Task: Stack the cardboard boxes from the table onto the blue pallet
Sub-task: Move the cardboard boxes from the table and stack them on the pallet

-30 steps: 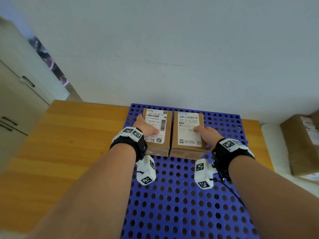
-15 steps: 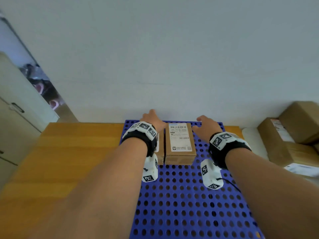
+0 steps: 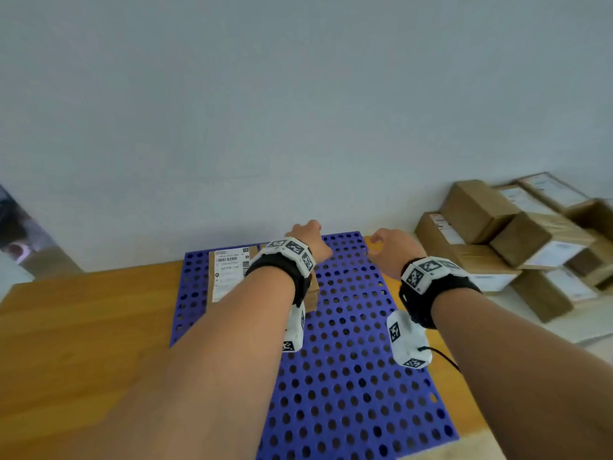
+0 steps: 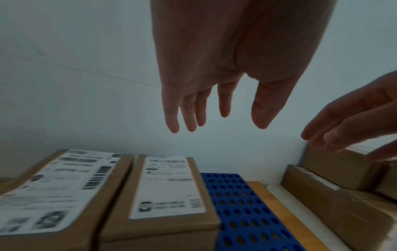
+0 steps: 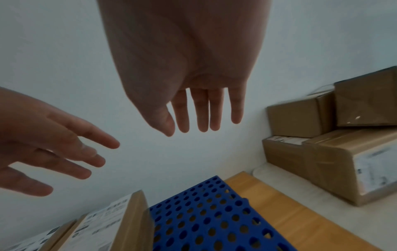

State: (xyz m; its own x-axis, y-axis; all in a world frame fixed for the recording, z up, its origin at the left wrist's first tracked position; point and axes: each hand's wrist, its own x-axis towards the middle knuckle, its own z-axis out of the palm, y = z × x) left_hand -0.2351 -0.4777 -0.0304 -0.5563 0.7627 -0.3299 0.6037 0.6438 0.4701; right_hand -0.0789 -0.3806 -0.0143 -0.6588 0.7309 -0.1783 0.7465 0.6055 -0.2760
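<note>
Hands come first: the left hand [image 4: 214, 71] and right hand [image 5: 193, 76] hover above the blue pallet [image 3: 348, 376], fingers loose, grasping nothing. Two labelled cardboard boxes [image 4: 167, 195] sit side by side, touching, at its far left corner. More cardboard boxes [image 3: 517, 240] are piled beyond its right edge.

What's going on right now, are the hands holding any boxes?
Left hand and right hand open, empty. Two boxes side by side on blue pallet. More boxes waiting at right. Nothing in the way.
</note>
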